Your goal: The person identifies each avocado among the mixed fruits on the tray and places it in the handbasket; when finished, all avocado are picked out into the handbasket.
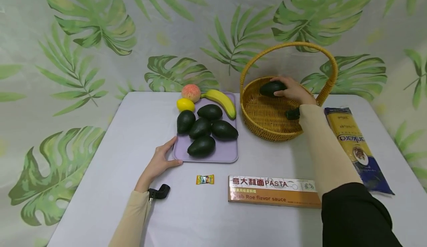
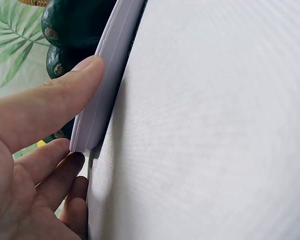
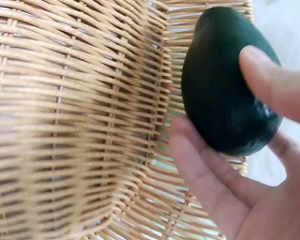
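Note:
My right hand [image 1: 293, 89] holds a dark green avocado [image 3: 225, 80] between thumb and fingers, at the back of the wicker basket [image 1: 263, 117], inside its rim. The basket's tall handle arches above that hand. At its near left corner, the lilac tray [image 1: 220, 156] is gripped by my left hand [image 1: 161, 162], thumb along the front edge and fingers by the left side. Several avocados [image 1: 201, 146] lie on the tray, with a banana [image 1: 220, 100], a lemon [image 1: 185, 105] and a peach [image 1: 191, 92] toward its back.
A small wrapped candy [image 1: 205, 179] lies in front of the tray. The pasta box [image 1: 273, 191] is at the front, its right end behind my right sleeve. Right of the basket is a yellow and blue pasta bag [image 1: 358, 147]. A leaf-patterned cloth [image 1: 180, 36] hangs behind the table.

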`<state>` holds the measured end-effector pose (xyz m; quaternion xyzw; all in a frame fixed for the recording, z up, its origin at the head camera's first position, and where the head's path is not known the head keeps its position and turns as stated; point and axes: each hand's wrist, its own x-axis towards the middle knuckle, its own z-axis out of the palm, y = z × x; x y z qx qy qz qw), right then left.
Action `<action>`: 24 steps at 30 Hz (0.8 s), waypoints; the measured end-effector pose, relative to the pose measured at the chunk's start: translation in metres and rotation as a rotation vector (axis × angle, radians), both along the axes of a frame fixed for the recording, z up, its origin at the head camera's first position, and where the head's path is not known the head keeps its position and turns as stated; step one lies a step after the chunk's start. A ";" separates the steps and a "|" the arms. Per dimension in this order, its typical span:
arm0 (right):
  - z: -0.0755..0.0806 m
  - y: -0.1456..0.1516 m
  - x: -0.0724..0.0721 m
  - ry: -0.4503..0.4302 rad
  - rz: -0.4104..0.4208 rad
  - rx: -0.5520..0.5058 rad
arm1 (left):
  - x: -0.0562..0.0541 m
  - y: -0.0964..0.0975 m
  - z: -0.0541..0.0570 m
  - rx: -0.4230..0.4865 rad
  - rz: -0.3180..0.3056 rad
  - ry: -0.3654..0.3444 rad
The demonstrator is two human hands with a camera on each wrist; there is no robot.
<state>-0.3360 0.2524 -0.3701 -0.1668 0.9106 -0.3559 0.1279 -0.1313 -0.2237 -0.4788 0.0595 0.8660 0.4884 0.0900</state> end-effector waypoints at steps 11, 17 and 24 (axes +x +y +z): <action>-0.006 -0.020 -0.001 -0.073 -0.052 0.075 | 0.006 0.007 0.014 0.012 0.014 -0.009; -0.007 -0.021 0.004 -0.081 -0.079 0.030 | 0.012 0.014 0.034 0.030 0.010 -0.012; -0.003 -0.011 0.011 -0.092 -0.057 -0.044 | 0.003 0.003 0.005 -0.001 0.003 0.009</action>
